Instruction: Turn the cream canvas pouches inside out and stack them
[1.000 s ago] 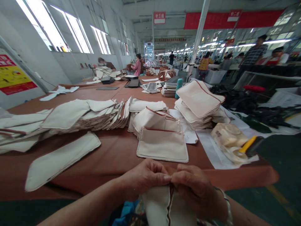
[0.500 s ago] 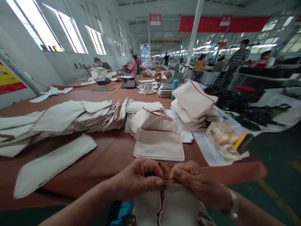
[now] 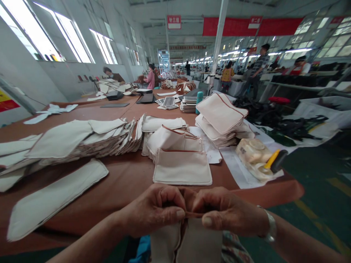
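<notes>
A cream sewn piece with a brown edge (image 3: 201,241) hangs below both hands, close to my body. My left hand (image 3: 157,210) pinches its brown top edge between thumb and curled fingers. On the other side of a dark slit in the cream panels, my right hand (image 3: 229,212) grips the same edge, thumb outstretched along it and a silver bracelet at the wrist. Brown material shows between the two hands. Just beyond them, a flat cream pouch (image 3: 182,167) lies on the brown-covered table (image 3: 126,182), in front of a loose heap of similar pouches (image 3: 167,140).
Long stacks of cream pieces (image 3: 63,138) fill the left side, with one single piece (image 3: 57,195) nearer me. At right stand a pouch stack (image 3: 221,113), a teal bottle (image 3: 199,100), and a plastic container (image 3: 252,151) beside a yellow-and-black handle (image 3: 275,160). Co-workers are farther back.
My right thumb has come down and stretched out over the brown edge. My left hand keeps its pinch. The whole view has shifted slightly, with the table things now a little further left.
</notes>
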Available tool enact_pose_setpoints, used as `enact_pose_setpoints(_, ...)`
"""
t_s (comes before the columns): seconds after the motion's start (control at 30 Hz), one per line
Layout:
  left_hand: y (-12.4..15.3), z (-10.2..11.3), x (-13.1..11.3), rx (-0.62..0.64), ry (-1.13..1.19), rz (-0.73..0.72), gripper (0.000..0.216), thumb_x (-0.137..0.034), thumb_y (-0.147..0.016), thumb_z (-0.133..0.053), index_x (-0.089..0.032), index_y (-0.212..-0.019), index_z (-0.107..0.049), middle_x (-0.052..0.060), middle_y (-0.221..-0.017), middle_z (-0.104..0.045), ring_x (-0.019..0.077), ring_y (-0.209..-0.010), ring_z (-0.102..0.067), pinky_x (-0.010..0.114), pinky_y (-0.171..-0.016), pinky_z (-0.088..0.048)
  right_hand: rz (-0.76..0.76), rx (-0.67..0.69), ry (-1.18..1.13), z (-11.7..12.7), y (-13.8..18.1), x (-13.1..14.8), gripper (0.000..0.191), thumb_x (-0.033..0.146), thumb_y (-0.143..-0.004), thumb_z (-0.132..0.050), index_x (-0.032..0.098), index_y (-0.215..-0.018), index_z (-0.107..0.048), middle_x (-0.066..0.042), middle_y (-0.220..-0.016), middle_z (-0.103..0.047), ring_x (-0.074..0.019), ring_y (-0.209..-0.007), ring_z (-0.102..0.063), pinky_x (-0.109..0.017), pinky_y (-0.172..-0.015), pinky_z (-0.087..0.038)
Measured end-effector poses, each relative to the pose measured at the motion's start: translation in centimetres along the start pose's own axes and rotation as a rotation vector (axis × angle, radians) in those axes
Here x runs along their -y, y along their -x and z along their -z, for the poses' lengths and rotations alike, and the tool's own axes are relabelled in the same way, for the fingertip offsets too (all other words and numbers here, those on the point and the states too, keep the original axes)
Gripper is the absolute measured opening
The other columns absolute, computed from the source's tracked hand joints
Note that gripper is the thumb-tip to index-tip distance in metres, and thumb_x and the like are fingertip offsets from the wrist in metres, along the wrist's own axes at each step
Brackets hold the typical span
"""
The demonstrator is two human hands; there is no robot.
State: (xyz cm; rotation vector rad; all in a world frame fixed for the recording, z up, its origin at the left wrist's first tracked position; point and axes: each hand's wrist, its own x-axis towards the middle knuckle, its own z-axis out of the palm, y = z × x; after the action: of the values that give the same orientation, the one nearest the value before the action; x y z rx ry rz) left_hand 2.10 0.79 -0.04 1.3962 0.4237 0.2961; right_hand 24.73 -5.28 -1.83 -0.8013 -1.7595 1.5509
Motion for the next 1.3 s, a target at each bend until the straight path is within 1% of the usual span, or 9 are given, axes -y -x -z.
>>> enact_pose_setpoints(0.27, -0.2, -0.4, 0.4, -0.081, -0.149, 0.0, 0.027, -0.035, -0.085, -0.063, -0.009, -0.077, -0.06, 0.001, -0.074, -0.054, 0.0111, -0.067, -0.045, 0.021, -0.061, -0.036, 0.249, -0.082, 0.401, -0.5, -1.1, -0.6, 0.021, 0.019, -0.091, -0.047, 0.018, -0.07, -0.045, 0.003, -0.068, -0.044, -0.0098, -0.061, -0.039, -0.021, -0.058, -0.033)
enact_pose_setpoints(0.4, -0.4, -0.4, 1.2, -0.177, -0.275, 0.029, 0.03, -0.038, -0.084, -0.064, -0.009, -0.079, -0.062, -0.002, -0.065, -0.05, 0.0081, -0.059, -0.038, 0.018, -0.053, -0.03, 0.1, 0.004, 0.35, 1.1, -0.4, -0.8, 0.006, 0.018, -0.088, -0.051, 0.015, -0.091, -0.055, -0.001, -0.078, -0.052, -0.0112, -0.066, -0.044, -0.021, -0.06, -0.037)
enact_pose_setpoints(0.5, -0.9, -0.8, 1.6, -0.224, -0.406, -0.015, 0.028, -0.036, -0.085, -0.063, -0.01, -0.077, -0.061, -0.002, -0.066, -0.052, 0.009, -0.06, -0.041, 0.019, -0.054, -0.032, -0.006, 0.088, 0.246, 2.0, -0.3, 0.1, 0.019, 0.026, -0.091, -0.053, 0.014, -0.105, -0.056, -0.004, -0.09, -0.056, -0.014, -0.078, -0.049, -0.023, -0.069, -0.041)
enact_pose_setpoints(0.63, -1.3, -1.3, 1.7, -0.382, -0.56, -0.091, 0.026, -0.034, -0.08, -0.069, -0.012, -0.069, -0.058, -0.003, -0.065, -0.053, 0.0091, -0.06, -0.042, 0.019, -0.056, -0.033, -0.036, -0.025, 0.281, 1.0, -1.1, 0.3, 0.029, 0.037, -0.097, -0.045, 0.013, -0.089, -0.059, -0.001, -0.08, -0.053, -0.013, -0.072, -0.046, -0.022, -0.065, -0.039)
enact_pose_setpoints(0.7, -1.0, -0.9, 1.4, -0.38, -0.504, -0.032, 0.031, -0.035, -0.069, -0.079, -0.013, -0.072, -0.058, -0.004, -0.068, -0.054, 0.0094, -0.062, -0.043, 0.018, -0.056, -0.033, -0.012, -0.087, 0.231, 0.4, -1.2, -0.4, 0.032, 0.039, -0.096, -0.047, 0.013, -0.079, -0.057, -0.001, -0.075, -0.053, -0.0124, -0.069, -0.044, -0.022, -0.063, -0.038)
enact_pose_setpoints(0.8, -0.2, 0.2, 0.7, -0.222, -0.298, 0.152, 0.052, -0.04, -0.052, -0.088, -0.014, -0.087, -0.06, -0.004, -0.076, -0.056, 0.0108, -0.067, -0.044, 0.017, -0.055, -0.034, -0.014, -0.114, 0.157, 0.2, -1.1, -1.4, 0.034, 0.04, -0.095, -0.049, 0.012, -0.077, -0.057, -0.002, -0.073, -0.055, -0.0124, -0.067, -0.044, -0.023, -0.062, -0.037)
enact_pose_setpoints(0.93, 0.4, 0.9, 0.0, -0.061, -0.216, 0.185, 0.049, -0.057, -0.079, -0.063, -0.01, -0.091, -0.067, 0.0, -0.075, -0.056, 0.0108, -0.065, -0.043, 0.019, -0.056, -0.033, -0.043, -0.074, 0.17, 0.5, -1.1, -1.6, 0.033, 0.041, -0.093, -0.052, 0.012, -0.077, -0.058, -0.001, -0.071, -0.053, -0.0125, -0.066, -0.043, -0.023, -0.06, -0.036)
enact_pose_setpoints(1.03, 0.0, 0.5, 0.1, -0.073, -0.106, 0.114, 0.052, -0.052, -0.095, -0.04, -0.009, -0.087, -0.069, 0.003, -0.076, -0.057, 0.0107, -0.063, -0.043, 0.02, -0.056, -0.034, -0.034, -0.06, 0.172, 0.5, -1.2, -1.4, 0.032, 0.041, -0.094, -0.05, 0.013, -0.077, -0.054, 0.0, -0.071, -0.049, -0.0122, -0.065, -0.04, -0.023, -0.06, -0.035)
enact_pose_setpoints(1.3, -0.5, -0.3, 0.6, -0.125, 0.198, 0.179, 0.036, -0.041, -0.091, -0.052, -0.012, -0.075, -0.066, 0.0, -0.065, -0.055, 0.0089, -0.054, -0.043, 0.019, -0.053, -0.035, 0.001, -0.012, 0.162, 0.6, -1.3, -1.0, 0.03, 0.04, -0.095, -0.047, 0.015, -0.078, -0.051, 0.0, -0.073, -0.048, -0.0126, -0.066, -0.04, -0.024, -0.062, -0.036)
